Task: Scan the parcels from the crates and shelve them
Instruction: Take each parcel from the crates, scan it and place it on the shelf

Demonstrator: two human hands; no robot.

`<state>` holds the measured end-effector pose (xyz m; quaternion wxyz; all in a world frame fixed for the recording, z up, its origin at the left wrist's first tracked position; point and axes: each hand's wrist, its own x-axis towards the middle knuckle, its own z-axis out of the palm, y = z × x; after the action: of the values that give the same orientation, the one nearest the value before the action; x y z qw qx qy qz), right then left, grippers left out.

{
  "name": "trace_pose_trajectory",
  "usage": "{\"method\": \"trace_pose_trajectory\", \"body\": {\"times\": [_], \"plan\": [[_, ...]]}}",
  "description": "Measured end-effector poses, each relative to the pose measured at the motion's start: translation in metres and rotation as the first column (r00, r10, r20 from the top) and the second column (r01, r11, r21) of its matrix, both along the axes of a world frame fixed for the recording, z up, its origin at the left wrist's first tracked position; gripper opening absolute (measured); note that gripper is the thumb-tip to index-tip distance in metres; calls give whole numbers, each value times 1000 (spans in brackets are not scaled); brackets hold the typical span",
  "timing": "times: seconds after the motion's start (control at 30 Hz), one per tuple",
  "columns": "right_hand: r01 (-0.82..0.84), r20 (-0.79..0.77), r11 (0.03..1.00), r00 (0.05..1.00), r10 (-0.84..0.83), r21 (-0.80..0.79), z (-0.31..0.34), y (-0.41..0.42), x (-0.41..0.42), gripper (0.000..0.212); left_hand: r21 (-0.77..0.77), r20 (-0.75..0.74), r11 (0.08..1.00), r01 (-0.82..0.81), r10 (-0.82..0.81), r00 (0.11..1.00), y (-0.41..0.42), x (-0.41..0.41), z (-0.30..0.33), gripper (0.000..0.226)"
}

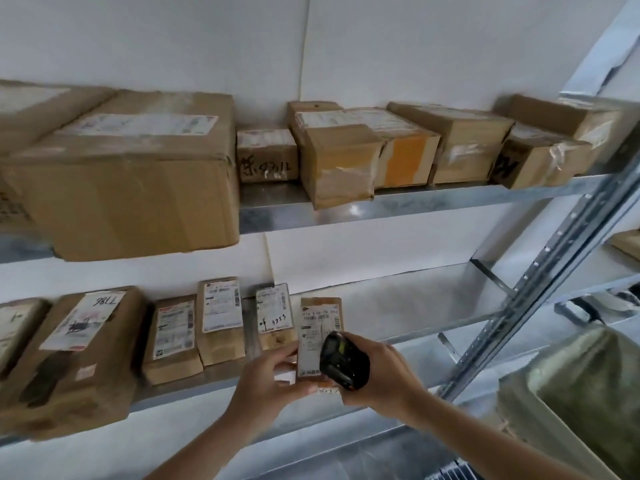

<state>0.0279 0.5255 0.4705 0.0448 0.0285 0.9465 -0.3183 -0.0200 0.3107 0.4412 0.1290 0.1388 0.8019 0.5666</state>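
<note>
Your left hand (268,377) pinches the small parcel (318,337) at six o'clock, on the lower shelf (415,336). Your right hand (384,375) grips the black scanner (343,362) against its label, parcels stretching toward nine o'clock.

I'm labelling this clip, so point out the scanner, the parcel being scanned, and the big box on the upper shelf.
scanner (343,362), head view, black body.
parcel (317,327), head view, white label.
big box (131,188), head view, front face.
</note>
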Motion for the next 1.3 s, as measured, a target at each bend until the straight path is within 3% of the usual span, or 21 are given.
{"method": "trace_pose_trajectory", "body": {"times": [0.47, 0.63, 0.93, 1.1, 1.3], "plan": [[-101, 69, 994, 993, 98, 37, -99, 52, -68, 88, -73, 15, 989, -125, 126, 992, 55, -31, -87, 72], [-124, 52, 991, 991, 122, 52, -106, 55, -91, 86, -93, 2, 982, -162, 163, 987, 57, -46, -98, 71], [-156, 60, 983, 987, 151, 95, -106, 60, -130, 88, -283, -112, 935, -215, 190, 975, 64, -70, -97, 73], [-160, 37, 984, 987, 157, 85, -108, 63, -145, 87, -351, -230, 884, -308, 237, 944, 69, -78, -101, 66], [-182, 34, 980, 983, 180, 77, -109, 63, -159, 85, -366, -263, 857, -364, 279, 923, 75, -81, -94, 51]]}}
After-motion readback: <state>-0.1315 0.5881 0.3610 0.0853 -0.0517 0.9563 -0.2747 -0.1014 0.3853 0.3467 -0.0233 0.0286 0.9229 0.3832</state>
